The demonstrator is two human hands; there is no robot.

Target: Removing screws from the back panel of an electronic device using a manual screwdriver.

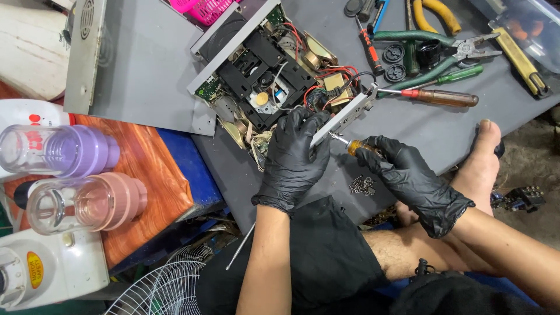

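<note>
An opened electronic device with a black disc drive, circuit boards and red and black wires lies on a grey sheet. My left hand, in a black glove, grips the device's near corner and steadies a grey metal bracket. My right hand, also gloved in black, is closed around an amber-handled screwdriver whose tip meets the lower end of the bracket. A small pile of loose screws sits just below the screwdriver.
Pliers, several screwdrivers and black round caps lie at the back right. A grey metal cover rests at the left. Purple and pink blender jars, a white appliance and a fan grille stand at left. My bare foot rests at right.
</note>
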